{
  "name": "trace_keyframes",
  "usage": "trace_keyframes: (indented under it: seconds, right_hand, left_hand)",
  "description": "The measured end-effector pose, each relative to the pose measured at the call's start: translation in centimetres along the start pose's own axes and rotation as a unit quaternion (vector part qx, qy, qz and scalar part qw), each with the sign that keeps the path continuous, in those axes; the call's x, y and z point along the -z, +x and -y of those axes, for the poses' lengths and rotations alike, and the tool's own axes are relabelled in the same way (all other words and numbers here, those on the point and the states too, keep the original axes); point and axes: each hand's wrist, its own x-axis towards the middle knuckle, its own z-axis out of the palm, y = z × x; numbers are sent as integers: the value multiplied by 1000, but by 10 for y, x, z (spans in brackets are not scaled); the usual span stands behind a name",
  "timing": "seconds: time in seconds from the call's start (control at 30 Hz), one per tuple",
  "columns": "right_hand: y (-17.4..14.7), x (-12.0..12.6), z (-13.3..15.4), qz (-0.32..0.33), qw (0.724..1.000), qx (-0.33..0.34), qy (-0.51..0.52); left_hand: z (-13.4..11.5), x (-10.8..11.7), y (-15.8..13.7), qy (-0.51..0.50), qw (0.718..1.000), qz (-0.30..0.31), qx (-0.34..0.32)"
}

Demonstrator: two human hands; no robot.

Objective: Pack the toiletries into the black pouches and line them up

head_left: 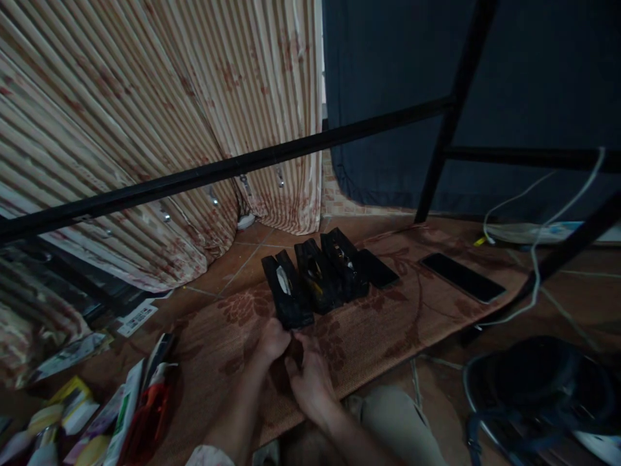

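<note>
Both hands meet low in the head view, over a brown floral mat (388, 323) spread on the tiled floor. The left hand (272, 342) is curled, its fingers bent in against the near end of the closest black tape dispenser (286, 292); the right hand (306, 375) sits just beside it, fingers folded toward the same spot, and between the two there is something small and dark that is too dim to name, so I cannot tell whether either hand is actually pinching it. That dispenser lies on the mat at the left end of a row, with a pale roll showing in its middle. Next to it, touching or nearly so, stand a second tape dispenser (316, 275) and a third tape dispenser (343, 260), all three angled the same way, and a flat black block (378, 268) lies against the far one. Further right on the mat, well apart from the row, a dark smartphone (462, 277) lies flat. A black metal bar (242, 167) crosses the view above everything, in front of a striped curtain (145, 97). White cables (538, 239) trail at the right, and a heap of tubes and packets (111, 414) lies at the lower left beside the mat. The person's knee in beige cloth (392, 414) shows below the hands.
</note>
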Motion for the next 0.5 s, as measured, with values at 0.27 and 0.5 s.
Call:
trace_keyframes:
  seconds: [0.27,0.5]
  right_hand:
    - [0,2,3,10,1000,-3,16]
    - [4,6,1,10,1000,3,-4]
  left_hand:
    - [-14,0,13,12,999,-6,29]
    - [-6,-9,14,-35,999,1,31]
